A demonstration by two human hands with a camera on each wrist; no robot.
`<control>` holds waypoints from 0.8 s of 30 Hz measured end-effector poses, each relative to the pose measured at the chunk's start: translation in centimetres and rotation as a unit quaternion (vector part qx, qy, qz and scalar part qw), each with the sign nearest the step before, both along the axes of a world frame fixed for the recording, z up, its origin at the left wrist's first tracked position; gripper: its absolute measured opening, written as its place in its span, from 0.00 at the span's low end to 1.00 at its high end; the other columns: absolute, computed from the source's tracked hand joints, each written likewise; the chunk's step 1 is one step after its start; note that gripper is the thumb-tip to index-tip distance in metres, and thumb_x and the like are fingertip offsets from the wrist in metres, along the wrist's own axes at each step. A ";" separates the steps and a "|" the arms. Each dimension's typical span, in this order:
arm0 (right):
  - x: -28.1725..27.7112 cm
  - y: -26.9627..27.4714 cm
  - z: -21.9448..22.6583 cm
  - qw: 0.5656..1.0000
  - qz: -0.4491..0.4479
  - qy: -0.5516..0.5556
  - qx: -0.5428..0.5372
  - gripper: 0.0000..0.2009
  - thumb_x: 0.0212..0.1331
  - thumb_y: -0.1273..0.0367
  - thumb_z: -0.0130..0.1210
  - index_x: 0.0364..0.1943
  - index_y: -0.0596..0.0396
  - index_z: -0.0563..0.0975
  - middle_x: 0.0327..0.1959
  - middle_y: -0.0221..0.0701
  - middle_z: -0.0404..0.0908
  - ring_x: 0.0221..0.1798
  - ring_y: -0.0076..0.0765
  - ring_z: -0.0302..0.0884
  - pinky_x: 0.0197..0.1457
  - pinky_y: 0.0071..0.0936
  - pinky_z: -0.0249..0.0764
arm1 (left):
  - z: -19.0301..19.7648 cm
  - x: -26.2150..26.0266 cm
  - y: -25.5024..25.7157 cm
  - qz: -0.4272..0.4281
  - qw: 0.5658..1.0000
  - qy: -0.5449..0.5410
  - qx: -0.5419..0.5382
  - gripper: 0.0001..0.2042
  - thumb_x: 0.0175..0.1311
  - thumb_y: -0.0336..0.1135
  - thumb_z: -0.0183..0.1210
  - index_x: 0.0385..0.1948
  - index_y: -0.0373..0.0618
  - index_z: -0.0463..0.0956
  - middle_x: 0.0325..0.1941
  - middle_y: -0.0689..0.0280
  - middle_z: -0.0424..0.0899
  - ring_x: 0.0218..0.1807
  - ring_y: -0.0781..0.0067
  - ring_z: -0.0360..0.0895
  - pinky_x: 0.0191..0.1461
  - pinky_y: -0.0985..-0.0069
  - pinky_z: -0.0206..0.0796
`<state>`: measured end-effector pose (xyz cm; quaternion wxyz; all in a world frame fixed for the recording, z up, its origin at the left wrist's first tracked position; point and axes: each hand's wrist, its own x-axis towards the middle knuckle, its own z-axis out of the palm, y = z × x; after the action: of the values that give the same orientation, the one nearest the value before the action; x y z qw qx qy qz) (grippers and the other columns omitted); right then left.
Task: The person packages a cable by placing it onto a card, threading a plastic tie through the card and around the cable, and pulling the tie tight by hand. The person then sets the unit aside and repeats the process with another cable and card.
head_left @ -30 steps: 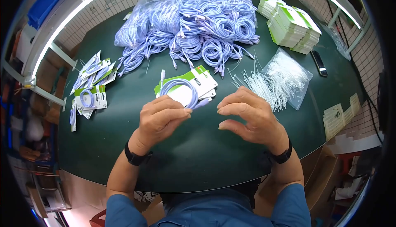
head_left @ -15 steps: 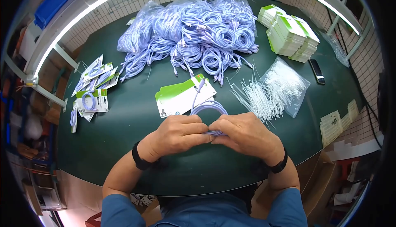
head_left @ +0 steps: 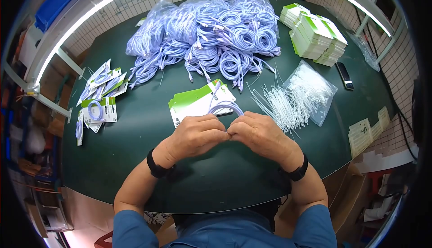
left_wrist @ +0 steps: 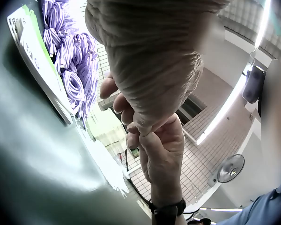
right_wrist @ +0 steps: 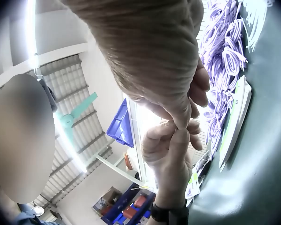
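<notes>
A lavender cable (head_left: 228, 105), wound in a coil, arches up behind the fingers in the head view, one plug end (head_left: 216, 88) sticking up. My left hand (head_left: 201, 133) grips the coil's left side. On its right side my right hand (head_left: 253, 131) pinches, the two hands' thumbs and fingertips meeting in front. Both wrist views hide the coil behind the hands; the left wrist view shows the right hand (left_wrist: 163, 152) and the right wrist view the left hand (right_wrist: 171, 152), fingertips together. Just beyond the coil lie green-and-white cards (head_left: 189, 105).
Behind are heaped lavender cables (head_left: 207, 36), partly in clear bags. Carded cables (head_left: 100, 109) lie at left. White zip ties (head_left: 281, 108) spill from a bag (head_left: 323, 110) at right, near a phone (head_left: 344, 76) and stacked cards (head_left: 315, 36).
The right hand, earlier apart with its fingers spread, has come in to the coil and holds it with the left. Since then both hands have shifted slightly up and closed together at the fingertips.
</notes>
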<state>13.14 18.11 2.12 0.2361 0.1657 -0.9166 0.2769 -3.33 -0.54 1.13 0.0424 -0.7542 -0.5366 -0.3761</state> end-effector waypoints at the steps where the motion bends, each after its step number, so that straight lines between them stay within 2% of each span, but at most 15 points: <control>1: 0.0 0.1 -0.1 1.000 -0.002 0.000 -0.002 0.10 0.55 0.72 0.70 0.39 0.52 0.81 0.37 0.30 0.83 0.39 0.40 0.81 0.40 0.37 0.79 | 0.1 0.0 -0.1 -0.002 1.000 0.000 -0.002 0.12 0.51 0.24 0.73 0.38 0.43 0.84 0.40 0.64 0.87 0.39 0.63 0.85 0.36 0.69 0.77; 4: -0.1 0.4 -0.3 1.000 -0.012 0.006 0.016 0.09 0.59 0.70 0.67 0.40 0.51 0.78 0.36 0.30 0.79 0.39 0.41 0.79 0.41 0.39 0.77 | 0.5 0.1 -0.6 0.081 0.995 -0.034 0.046 0.20 0.50 0.27 0.76 0.48 0.43 0.84 0.53 0.59 0.85 0.51 0.59 0.84 0.45 0.67 0.79; 5: -0.1 0.5 -0.2 1.000 -0.013 0.005 0.013 0.09 0.59 0.70 0.67 0.40 0.51 0.78 0.36 0.30 0.79 0.39 0.41 0.79 0.41 0.39 0.77 | 0.4 -0.1 -0.8 0.080 0.995 -0.034 0.042 0.20 0.50 0.27 0.76 0.48 0.43 0.84 0.53 0.59 0.85 0.51 0.59 0.84 0.45 0.67 0.79; 8: 0.0 0.8 0.4 0.999 -0.051 0.002 0.021 0.11 0.53 0.74 0.71 0.39 0.54 0.81 0.37 0.32 0.84 0.41 0.43 0.84 0.42 0.38 0.81 | 0.1 -1.6 -0.9 0.276 0.957 -0.081 -0.020 0.30 0.50 0.36 0.78 0.57 0.41 0.78 0.62 0.52 0.80 0.61 0.47 0.78 0.61 0.58 0.74; 9: -0.1 0.9 0.3 0.999 -0.051 0.001 0.018 0.11 0.53 0.74 0.71 0.39 0.54 0.81 0.37 0.32 0.84 0.41 0.43 0.84 0.42 0.38 0.81 | -0.2 -1.8 -0.8 0.276 0.957 -0.080 -0.023 0.30 0.50 0.36 0.78 0.57 0.41 0.78 0.62 0.52 0.80 0.61 0.47 0.78 0.61 0.58 0.74; 12: -0.2 1.5 0.1 0.997 -0.074 0.032 0.000 0.11 0.53 0.75 0.71 0.39 0.55 0.81 0.37 0.33 0.85 0.40 0.44 0.85 0.41 0.36 0.81 | -1.7 -2.4 -0.4 0.378 0.910 0.095 -0.142 0.39 0.49 0.42 0.79 0.64 0.38 0.72 0.66 0.45 0.76 0.68 0.42 0.73 0.72 0.52 0.65; 13: -0.2 1.7 0.0 0.997 -0.074 0.032 0.000 0.11 0.53 0.75 0.71 0.39 0.55 0.81 0.37 0.33 0.85 0.40 0.44 0.85 0.41 0.36 0.81 | -1.9 -2.7 -0.4 0.379 0.909 0.094 -0.143 0.39 0.49 0.42 0.79 0.64 0.38 0.72 0.66 0.45 0.76 0.68 0.42 0.73 0.72 0.52 0.65; 16: -0.2 2.2 -0.2 0.993 -0.098 0.056 -0.039 0.10 0.55 0.75 0.71 0.39 0.55 0.82 0.38 0.35 0.85 0.39 0.45 0.85 0.41 0.36 0.81 | -2.2 -3.7 -0.6 0.342 0.907 0.018 -0.246 0.39 0.51 0.45 0.79 0.65 0.37 0.72 0.69 0.42 0.73 0.71 0.41 0.71 0.74 0.52 0.63; 21: -0.1 2.4 -0.5 0.992 -0.101 0.038 -0.069 0.09 0.57 0.73 0.70 0.40 0.53 0.82 0.38 0.34 0.85 0.42 0.46 0.85 0.41 0.40 0.80 | -2.3 -4.8 -1.5 0.305 0.916 0.051 -0.257 0.37 0.53 0.45 0.77 0.65 0.37 0.73 0.71 0.40 0.72 0.71 0.39 0.71 0.75 0.53 0.63; 24: -0.1 2.1 -0.3 0.988 -0.106 0.030 -0.108 0.09 0.57 0.74 0.70 0.40 0.54 0.82 0.37 0.35 0.85 0.40 0.47 0.85 0.40 0.39 0.80 | -1.8 -5.6 -1.8 0.266 0.920 0.011 -0.287 0.34 0.57 0.45 0.74 0.64 0.38 0.74 0.73 0.40 0.70 0.73 0.38 0.69 0.75 0.53 0.63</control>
<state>13.07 20.18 1.84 0.3084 0.0496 -0.8861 0.3425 -8.95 -2.35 -0.71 -0.0708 -0.5675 -0.8019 -0.1725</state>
